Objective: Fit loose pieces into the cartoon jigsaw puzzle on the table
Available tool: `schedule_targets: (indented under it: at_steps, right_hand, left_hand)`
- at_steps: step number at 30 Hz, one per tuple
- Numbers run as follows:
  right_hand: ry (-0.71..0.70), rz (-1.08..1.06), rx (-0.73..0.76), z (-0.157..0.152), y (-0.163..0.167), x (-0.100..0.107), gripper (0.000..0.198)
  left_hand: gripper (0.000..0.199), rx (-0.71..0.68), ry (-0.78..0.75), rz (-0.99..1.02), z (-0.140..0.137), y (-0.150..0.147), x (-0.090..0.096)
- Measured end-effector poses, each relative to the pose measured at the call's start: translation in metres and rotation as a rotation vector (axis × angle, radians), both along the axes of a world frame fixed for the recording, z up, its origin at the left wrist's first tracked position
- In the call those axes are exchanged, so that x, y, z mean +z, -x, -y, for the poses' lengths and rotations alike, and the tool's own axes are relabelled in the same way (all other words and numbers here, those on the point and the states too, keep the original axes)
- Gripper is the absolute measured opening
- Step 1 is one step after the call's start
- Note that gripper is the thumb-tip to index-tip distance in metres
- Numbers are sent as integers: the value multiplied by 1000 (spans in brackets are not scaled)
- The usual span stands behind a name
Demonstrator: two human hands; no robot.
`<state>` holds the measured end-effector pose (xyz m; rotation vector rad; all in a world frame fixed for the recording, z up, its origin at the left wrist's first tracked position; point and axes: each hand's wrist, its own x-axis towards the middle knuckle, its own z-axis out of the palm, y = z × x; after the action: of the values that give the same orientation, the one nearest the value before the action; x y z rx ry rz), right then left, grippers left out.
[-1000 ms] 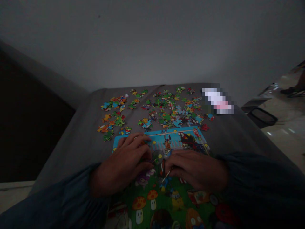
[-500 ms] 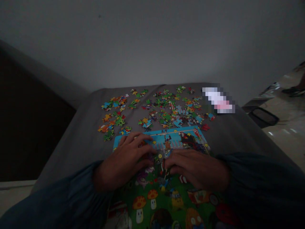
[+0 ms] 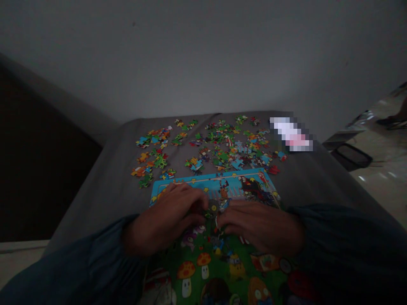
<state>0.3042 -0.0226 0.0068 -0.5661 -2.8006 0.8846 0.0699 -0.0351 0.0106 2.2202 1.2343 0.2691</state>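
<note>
A cartoon puzzle board with a blue border and a printed green scene lies in front of me. Over its left half is my left hand, fingers curled and thumb drawn in, with a small greenish puzzle piece at the tips. My right hand rests over the right half, fingers pressed together at a red-and-white puzzle piece. Both pieces are dim and partly covered by the fingers. A round grey printed shape shows between the hands.
Loose puzzle pieces lie scattered beyond the board, with more puzzle pieces at the left. A blurred-out phone-like object is at the back right of the grey cloth surface. Behind stands a wall.
My left hand's fingers have curled in from a more spread pose, uncovering more of the board's upper left. My right hand has shifted slightly left.
</note>
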Motion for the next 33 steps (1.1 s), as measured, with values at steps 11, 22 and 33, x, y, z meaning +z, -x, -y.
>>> schedule_targets:
  at_steps: [11, 22, 33]
  right_hand:
    - [-197, -70, 11, 2, 0, -5, 26]
    - [-213, -7, -27, 2, -2, -9, 27]
    - [-229, -22, -33, 3, -1, -8, 26]
  left_hand:
    - [8, 166, 220, 314, 2, -6, 12]
    - [18, 129, 264, 255, 3, -1, 6]
    - [19, 36, 287, 167, 2, 1, 7]
